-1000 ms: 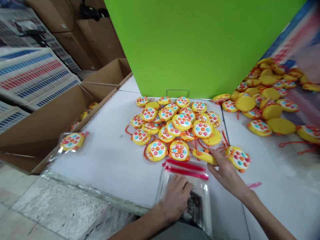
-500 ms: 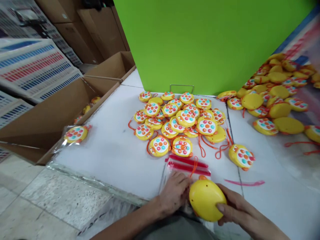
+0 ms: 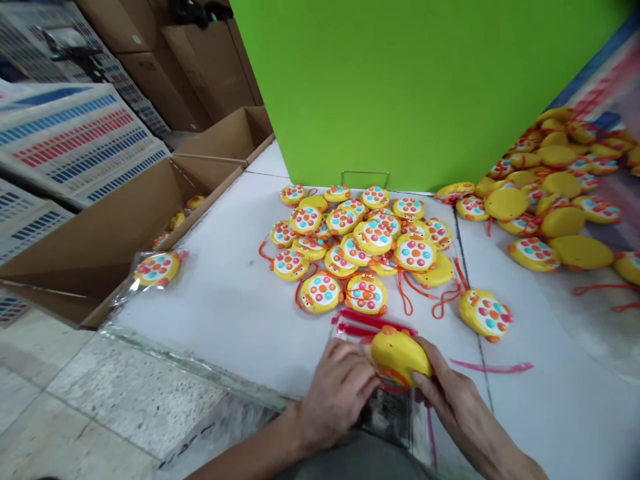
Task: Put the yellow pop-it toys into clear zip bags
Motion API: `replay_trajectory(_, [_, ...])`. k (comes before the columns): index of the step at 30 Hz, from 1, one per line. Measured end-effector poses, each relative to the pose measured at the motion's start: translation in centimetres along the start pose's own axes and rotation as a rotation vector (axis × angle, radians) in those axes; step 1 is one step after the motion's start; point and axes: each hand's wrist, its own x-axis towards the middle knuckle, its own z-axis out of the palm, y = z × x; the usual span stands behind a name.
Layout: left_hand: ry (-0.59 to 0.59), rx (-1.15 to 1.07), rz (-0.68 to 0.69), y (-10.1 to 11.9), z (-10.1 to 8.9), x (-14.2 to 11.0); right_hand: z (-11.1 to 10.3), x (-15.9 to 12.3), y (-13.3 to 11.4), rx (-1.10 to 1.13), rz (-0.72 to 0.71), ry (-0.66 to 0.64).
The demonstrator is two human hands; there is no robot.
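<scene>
My right hand (image 3: 450, 393) grips a yellow toy (image 3: 399, 355) with its plain back up, at the mouth of a clear zip bag (image 3: 390, 400) with red strips. My left hand (image 3: 336, 392) pinches the edge of that bag beside the toy. Just beyond lies a heap of yellow toys (image 3: 360, 240) with coloured buttons and orange cords. One single toy (image 3: 485, 313) lies to the right of the bag.
A green board (image 3: 425, 87) stands behind the heap. A second pile of toys (image 3: 555, 193) lies at the right. A bagged toy (image 3: 156, 269) sits on the table's left edge beside an open cardboard box (image 3: 100, 247). A loose red strip (image 3: 493, 366) lies at the right.
My right hand took a toy from the heap, drew it near me, and now has it at the bag's mouth. My left hand has closed on the bag's edge.
</scene>
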Motion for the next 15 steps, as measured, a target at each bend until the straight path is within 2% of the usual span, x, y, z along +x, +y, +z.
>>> replay_trajectory(2, [0.045,-0.101,-0.222,-0.4,-1.1,0.3,0.1,-0.2,0.3,-0.029,-0.011,0.022])
replay_trajectory(5, [-0.075,-0.299,-0.501,-1.0,-1.2,1.0,0.3,-0.3,0.6,-0.054,-0.075,0.052])
replay_trajectory(7, [-0.144,-0.402,-0.560,-1.4,-0.6,1.6,0.1,-0.2,0.6,-0.097,-0.135,0.040])
replay_trajectory(10, [-0.052,-0.532,-0.635,-1.8,0.0,2.4,-0.3,0.1,0.5,-0.182,-0.215,-0.110])
replay_trajectory(12, [-0.009,-0.640,-0.669,-2.1,-0.2,2.7,-0.6,0.2,0.5,-0.200,-0.240,-0.214])
replay_trajectory(15, [-0.089,-0.647,-0.681,-2.0,-1.0,2.4,-0.6,0.2,0.6,-0.200,-0.205,-0.189])
